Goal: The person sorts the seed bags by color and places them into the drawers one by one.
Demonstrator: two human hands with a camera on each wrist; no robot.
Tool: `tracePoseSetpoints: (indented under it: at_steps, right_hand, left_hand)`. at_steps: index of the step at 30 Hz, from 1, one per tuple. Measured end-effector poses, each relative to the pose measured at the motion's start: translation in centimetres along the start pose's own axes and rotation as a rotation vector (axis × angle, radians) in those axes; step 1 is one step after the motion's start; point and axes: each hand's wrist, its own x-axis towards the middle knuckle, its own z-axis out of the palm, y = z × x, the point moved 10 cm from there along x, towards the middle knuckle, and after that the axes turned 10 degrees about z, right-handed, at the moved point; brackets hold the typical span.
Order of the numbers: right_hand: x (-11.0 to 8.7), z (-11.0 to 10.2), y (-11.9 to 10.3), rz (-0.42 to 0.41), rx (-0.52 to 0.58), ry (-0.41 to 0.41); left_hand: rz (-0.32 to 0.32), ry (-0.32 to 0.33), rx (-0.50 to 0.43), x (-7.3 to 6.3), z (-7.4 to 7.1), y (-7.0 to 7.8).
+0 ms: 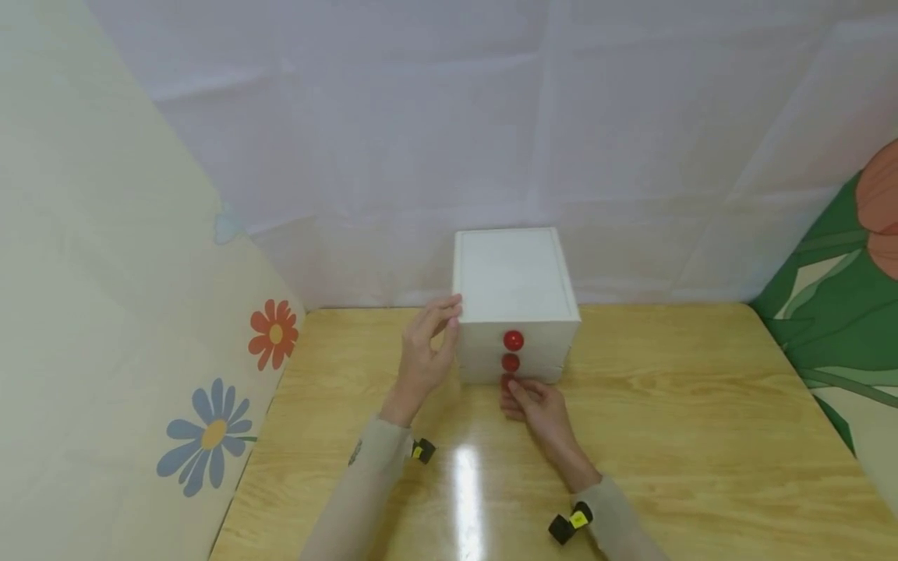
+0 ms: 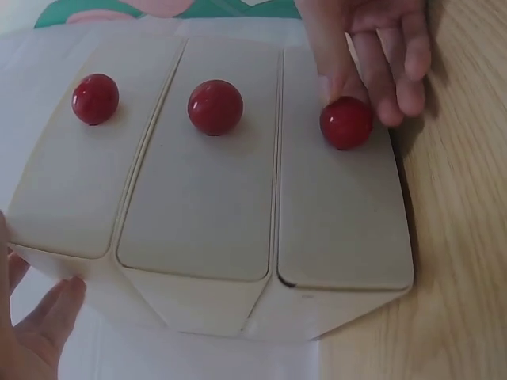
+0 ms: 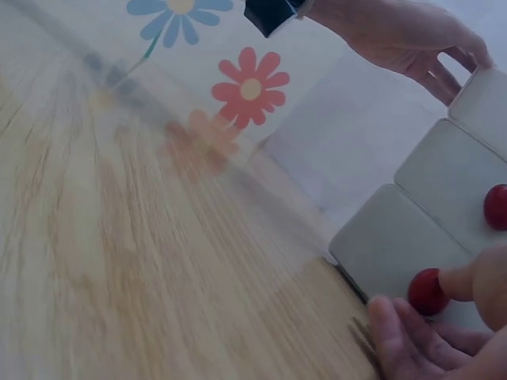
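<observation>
A small white drawer box (image 1: 515, 273) stands on the table, its three drawer fronts facing me. Each front carries a round red knob: the top knob (image 1: 514, 340), the middle knob (image 1: 510, 362) and the bottom knob (image 2: 346, 123). All three drawers look closed. My left hand (image 1: 424, 354) rests its fingertips against the box's left side near the upper front edge, fingers fairly straight. Low at the front, my right hand (image 1: 540, 413) pinches the bottom knob, thumb on top and fingers beneath it. The fingertips under that knob are partly hidden in the head view.
The box sits on a wooden table (image 1: 701, 405) close to a white cloth backdrop (image 1: 421, 140). A panel with printed flowers (image 1: 210, 434) borders the left side, and a green leafy panel (image 1: 849, 296) the right. Dark wrist cameras (image 1: 423, 450) sit on both sleeves.
</observation>
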Motion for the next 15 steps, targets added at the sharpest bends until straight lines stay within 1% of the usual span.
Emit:
tracePoseSetpoints:
  at_steps: [2,5,9,11,15]
  right_hand:
    - [-0.2,-0.4,-0.4,-0.017,-0.085,0.006]
    - [-0.8,-1.3,-1.6,-0.065,-0.248,0.035]
    - [-2.1,-2.6,-3.2,-0.126,-0.434,0.069]
    - [-2.8,-3.3,-4.2,-0.162,-0.484,0.075]
    - [-4.1,-4.7,-6.7,-0.301,-0.572,0.087]
  left_hand:
    - [0.023,-0.042,0.061,-0.1,0.0,0.3]
    - [0.047,-0.112,0.164,-0.4,0.0,0.7]
    - [0.029,-0.191,0.271,-0.9,-0.4,1.1]
    - [0.019,-0.219,0.319,-1.1,-0.8,1.4]
    - [0.016,-0.276,0.413,-1.1,-1.8,1.8]
